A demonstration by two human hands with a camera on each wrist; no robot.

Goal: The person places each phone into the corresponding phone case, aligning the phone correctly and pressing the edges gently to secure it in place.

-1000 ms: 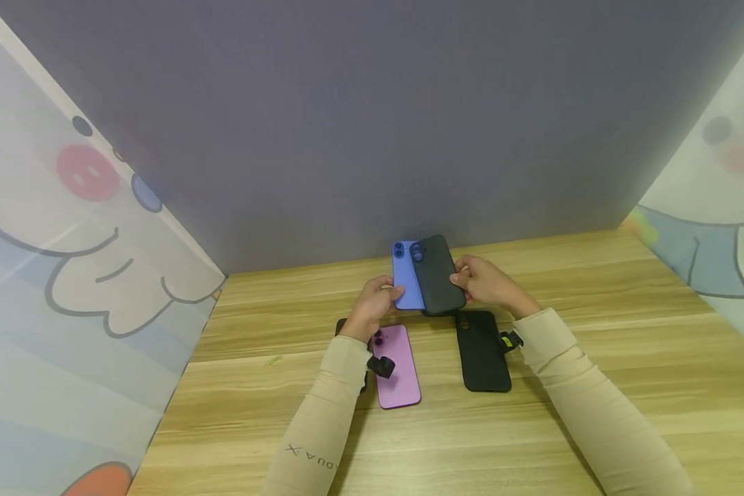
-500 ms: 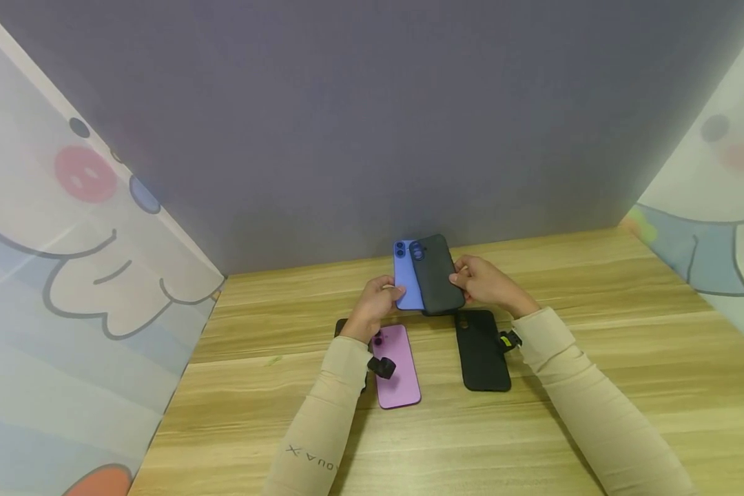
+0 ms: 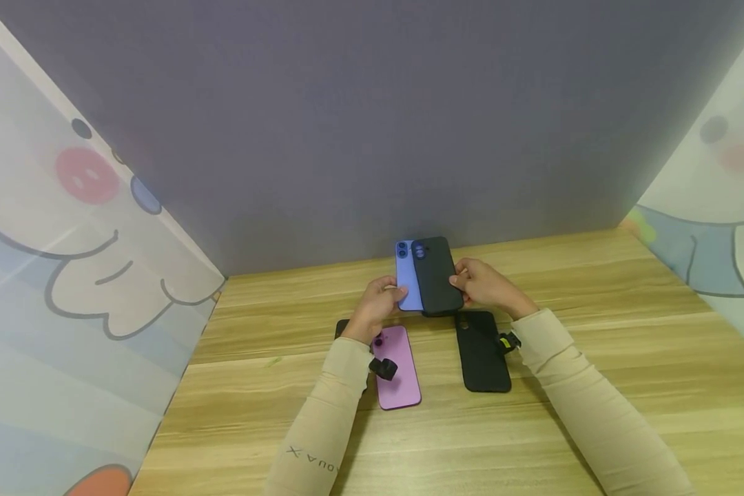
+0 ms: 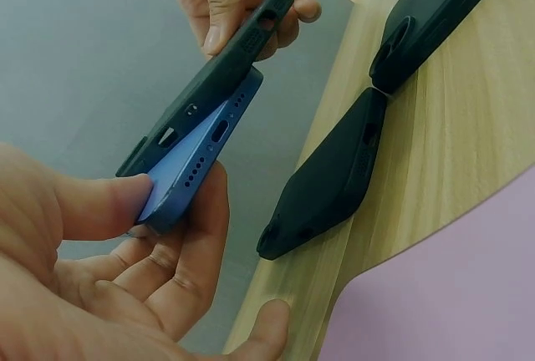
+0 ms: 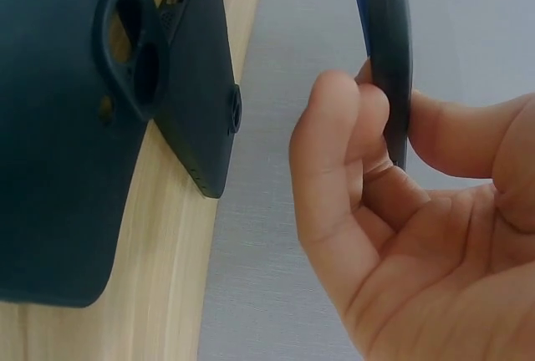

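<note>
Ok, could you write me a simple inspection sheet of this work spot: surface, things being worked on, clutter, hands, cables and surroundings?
Surface: wooden table, light with grain stripes.
Job's things: blue phone and held black case, the case partly overlapping the phone's back; not fitted together.
Clutter: pink phone; flat black case; a second black case, clear in the wrist views; a dark object mostly hidden by the left arm, kind unclear.
Hands: left hand pinches the phone; right hand grips the case.
Cables: nothing seen.
Surroundings: grey panel behind, cartoon-printed walls at both sides.
</note>
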